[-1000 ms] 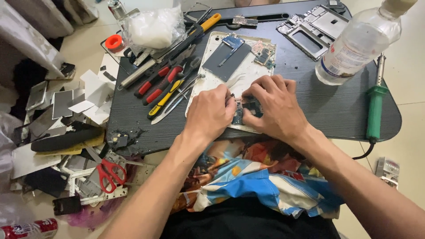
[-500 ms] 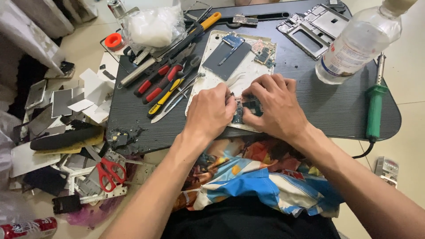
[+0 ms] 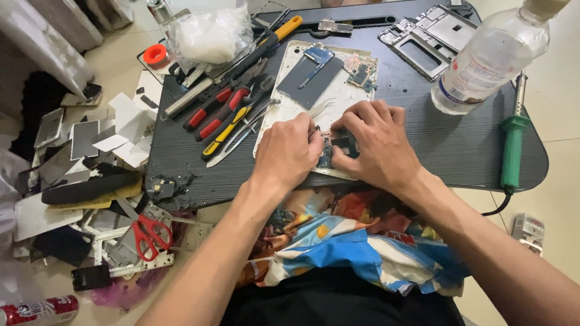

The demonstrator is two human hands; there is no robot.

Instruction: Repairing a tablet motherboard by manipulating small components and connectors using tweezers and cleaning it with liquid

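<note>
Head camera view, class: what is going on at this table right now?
A person sits at a dark table with both hands on an opened phone lying face down. The left hand and right hand meet over a small circuit board at the phone's near end, fingertips pinching at it. Red-handled screwdrivers lie to the left, a clear plastic bottle and a green soldering iron to the right.

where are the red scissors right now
In the head view the red scissors lie at lower left, off the dark table, among scrap parts on the floor, left of the left hand.
</note>
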